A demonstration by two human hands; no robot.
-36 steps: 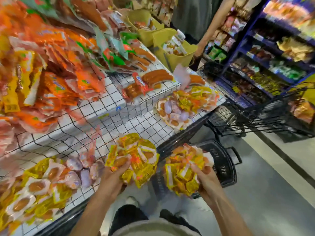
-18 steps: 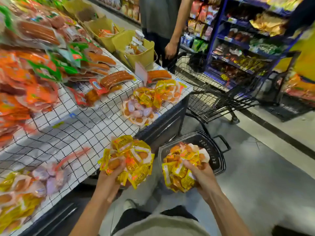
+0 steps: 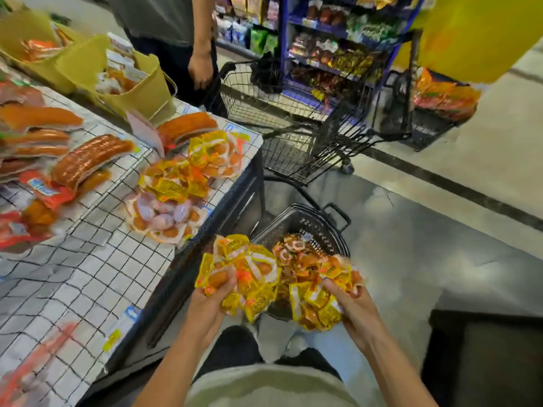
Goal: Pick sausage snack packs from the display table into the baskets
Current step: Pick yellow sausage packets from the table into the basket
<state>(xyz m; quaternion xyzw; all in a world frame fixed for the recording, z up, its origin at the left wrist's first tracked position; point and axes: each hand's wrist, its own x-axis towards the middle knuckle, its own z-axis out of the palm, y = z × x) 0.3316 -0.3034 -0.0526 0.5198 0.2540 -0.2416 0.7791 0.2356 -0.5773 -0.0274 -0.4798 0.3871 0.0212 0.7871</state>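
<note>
My left hand (image 3: 210, 301) grips a bunch of yellow sausage snack packs (image 3: 249, 268) just off the display table's edge. My right hand (image 3: 351, 306) grips a second bunch of yellow packs (image 3: 320, 301). Both bunches hang over the near rim of a black basket (image 3: 311, 227) on the floor, which holds more orange and yellow packs (image 3: 296, 251). More yellow packs (image 3: 188, 174) lie heaped on the wire-grid display table (image 3: 88, 277) near its far corner.
Large sausages (image 3: 88, 160) and red packs lie on the table's left. Yellow tubs (image 3: 138, 89) stand at its far end. A person (image 3: 176, 30) stands by a black wire trolley (image 3: 296, 124). Blue shelves (image 3: 332, 45) rise behind. A dark box (image 3: 484, 359) sits right.
Both hands have carried their bunches off the table and rightward to the floor basket. The view has swung right, so the trolley and shelves fill more of the frame.
</note>
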